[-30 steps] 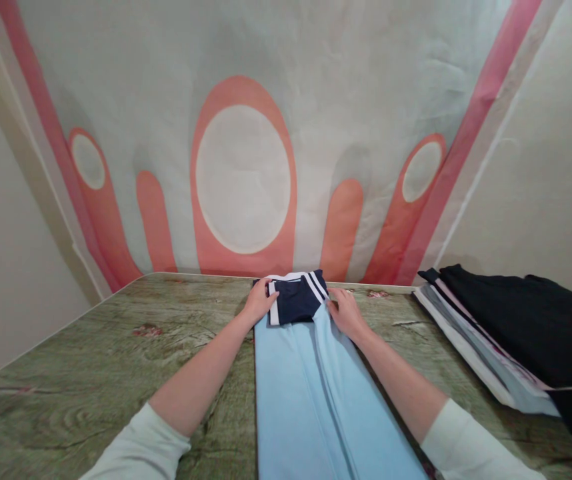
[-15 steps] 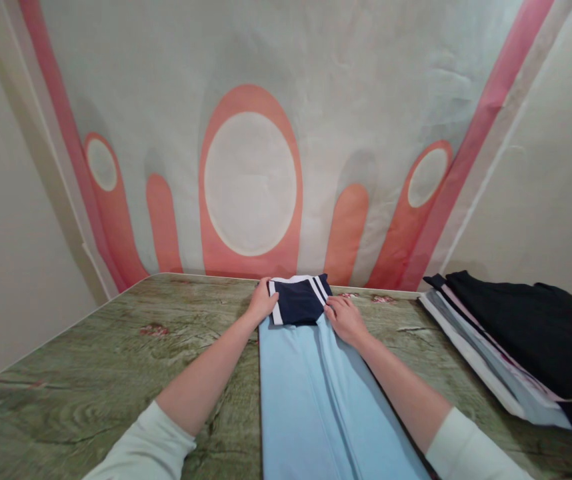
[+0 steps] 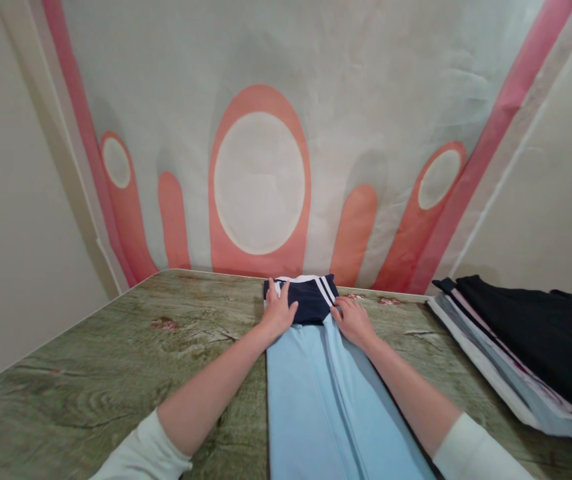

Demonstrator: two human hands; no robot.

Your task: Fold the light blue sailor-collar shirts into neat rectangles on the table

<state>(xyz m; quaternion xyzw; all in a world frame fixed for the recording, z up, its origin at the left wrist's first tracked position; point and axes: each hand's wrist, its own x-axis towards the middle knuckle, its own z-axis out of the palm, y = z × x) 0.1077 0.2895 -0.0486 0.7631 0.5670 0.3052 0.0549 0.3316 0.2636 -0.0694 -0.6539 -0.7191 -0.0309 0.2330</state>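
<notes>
A light blue garment with a navy, white-striped section folded at its far end lies lengthwise on the table. My left hand rests on the left part of the navy section, fingers spread and pointing away from me. At the right edge, where navy meets light blue, lies my right hand, its fingers extended over the cloth and the thumb apart. The garment's near end runs out of view at the bottom.
On the right of the wood-patterned table lies a stack of folded clothes, black on top with grey, white and pink layers beneath. Behind the far edge stands a wall covering with coral shapes.
My left hand has moved from gripping the navy section's left edge to lying spread on top of it. My right hand stays at the right edge. The view has shifted slightly.
</notes>
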